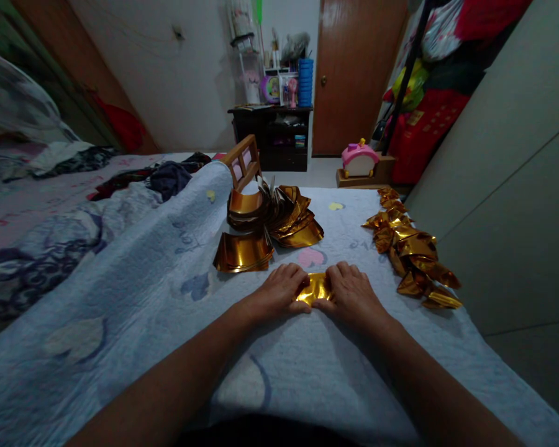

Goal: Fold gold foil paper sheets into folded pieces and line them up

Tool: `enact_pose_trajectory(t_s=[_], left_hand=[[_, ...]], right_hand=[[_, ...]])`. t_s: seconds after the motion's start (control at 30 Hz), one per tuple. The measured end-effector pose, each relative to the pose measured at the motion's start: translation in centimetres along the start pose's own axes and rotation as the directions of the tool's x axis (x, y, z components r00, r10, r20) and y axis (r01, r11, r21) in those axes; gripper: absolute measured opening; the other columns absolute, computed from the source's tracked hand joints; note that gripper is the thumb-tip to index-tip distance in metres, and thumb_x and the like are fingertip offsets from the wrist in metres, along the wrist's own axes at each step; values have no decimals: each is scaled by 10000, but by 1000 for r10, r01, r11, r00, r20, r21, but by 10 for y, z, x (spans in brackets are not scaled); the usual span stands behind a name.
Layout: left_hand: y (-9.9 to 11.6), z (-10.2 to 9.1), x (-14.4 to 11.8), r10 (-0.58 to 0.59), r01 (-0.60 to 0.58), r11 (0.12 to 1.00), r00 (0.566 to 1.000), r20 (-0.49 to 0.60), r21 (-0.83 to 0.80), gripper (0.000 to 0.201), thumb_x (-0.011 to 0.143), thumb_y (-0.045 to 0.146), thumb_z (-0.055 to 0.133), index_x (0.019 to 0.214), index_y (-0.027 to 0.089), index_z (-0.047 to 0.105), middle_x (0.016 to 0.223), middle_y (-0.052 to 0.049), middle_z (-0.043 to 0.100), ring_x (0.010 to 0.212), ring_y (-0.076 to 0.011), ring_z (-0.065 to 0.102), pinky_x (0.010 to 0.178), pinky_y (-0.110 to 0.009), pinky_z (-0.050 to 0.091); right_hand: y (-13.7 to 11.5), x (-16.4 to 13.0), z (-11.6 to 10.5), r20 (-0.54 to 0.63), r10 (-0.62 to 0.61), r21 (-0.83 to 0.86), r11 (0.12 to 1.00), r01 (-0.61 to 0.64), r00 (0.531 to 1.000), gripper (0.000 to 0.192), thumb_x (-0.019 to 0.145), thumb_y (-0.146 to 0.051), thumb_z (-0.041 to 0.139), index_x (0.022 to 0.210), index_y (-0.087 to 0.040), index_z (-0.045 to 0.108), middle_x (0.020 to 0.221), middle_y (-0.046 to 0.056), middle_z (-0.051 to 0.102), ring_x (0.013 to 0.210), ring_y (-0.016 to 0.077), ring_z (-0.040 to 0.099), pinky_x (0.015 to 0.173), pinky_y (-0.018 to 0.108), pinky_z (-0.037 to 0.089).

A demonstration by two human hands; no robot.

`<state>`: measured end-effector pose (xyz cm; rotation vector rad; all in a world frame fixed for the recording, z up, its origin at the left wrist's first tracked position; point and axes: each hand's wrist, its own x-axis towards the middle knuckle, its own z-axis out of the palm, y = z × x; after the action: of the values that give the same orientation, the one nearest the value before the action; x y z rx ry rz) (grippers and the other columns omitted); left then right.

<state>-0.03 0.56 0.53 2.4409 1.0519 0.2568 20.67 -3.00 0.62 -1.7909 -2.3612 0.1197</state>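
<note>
Between my two hands a sheet of shiny gold foil paper (315, 288) lies low over the bed cover. My left hand (286, 287) grips its left edge, with the thumb along the near side and the fingers curled over the far side. On the opposite edge my right hand (349, 287) holds the sheet the same way. Beyond my left hand sit fanned stacks of flat gold foil paper (245, 251), some curling upward. To the right, several folded gold foil pieces (414, 248) lie in a heap along the cover's edge. My palms hide the sheet's ends.
A pale blue cover (279, 385) with heart patterns lies under everything. A wooden frame (243, 162) stands behind the foil stacks. Farther back are a dark cabinet (270, 139), a wooden door (356, 74) and a pink toy (359, 160). Clothes (168, 177) lie to the left; a grey panel (507, 186) rises at right.
</note>
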Motion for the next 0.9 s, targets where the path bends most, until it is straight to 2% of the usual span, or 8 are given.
enact_pose_trajectory(t_s=[0.17,0.37,0.57,0.7,0.8,0.9], left_hand=[[-2,-1,-1,15,-15,1000,1000,14,-18,428,794,447,781,1089,219,571,1151,-76,551,1076,-268,488,919,-389,410],[0,-5,-4,19,-18,999,1000,25,-34,411,812,434,766,1104,221,570,1156,-73,554,1098,-272,484,925,-386,414],[-3,-7,-6,47,-45,997,998,38,-60,426,824,395,761,1160,227,562,1186,-75,546,1133,-271,483,967,-393,417],[-7,-9,-8,71,-66,993,996,56,-97,455,810,389,772,1180,226,564,1189,-74,547,1140,-268,483,981,-390,413],[-7,-12,-10,106,-98,987,992,62,-130,515,794,401,781,1220,228,551,1209,-69,535,1155,-263,473,1004,-385,402],[-5,-13,-11,114,-105,984,992,57,-141,531,767,410,795,1201,225,552,1211,-68,522,1154,-264,464,1008,-384,396]], right_hand=[[24,0,1,14,4,52,999,-4,1000,508,718,-524,802,1056,-208,593,1062,106,591,971,307,536,717,354,359],[43,-1,-5,90,71,103,991,-81,993,522,694,-413,831,1110,-212,588,1112,112,587,994,299,549,756,354,384],[58,-3,-5,104,-7,180,984,-12,995,438,750,-333,755,1123,-202,566,1130,105,581,1047,286,543,818,360,417],[65,-3,-8,137,-24,227,974,-8,990,397,744,-275,717,1097,-199,552,1122,103,575,1045,271,542,861,359,427],[65,-2,-16,115,-48,280,960,14,992,341,739,-231,676,1052,-196,545,1094,95,567,1011,254,540,876,358,433],[55,-1,-23,32,-67,345,937,52,997,277,752,-200,625,1013,-199,532,1062,84,547,1000,244,520,876,358,435]])
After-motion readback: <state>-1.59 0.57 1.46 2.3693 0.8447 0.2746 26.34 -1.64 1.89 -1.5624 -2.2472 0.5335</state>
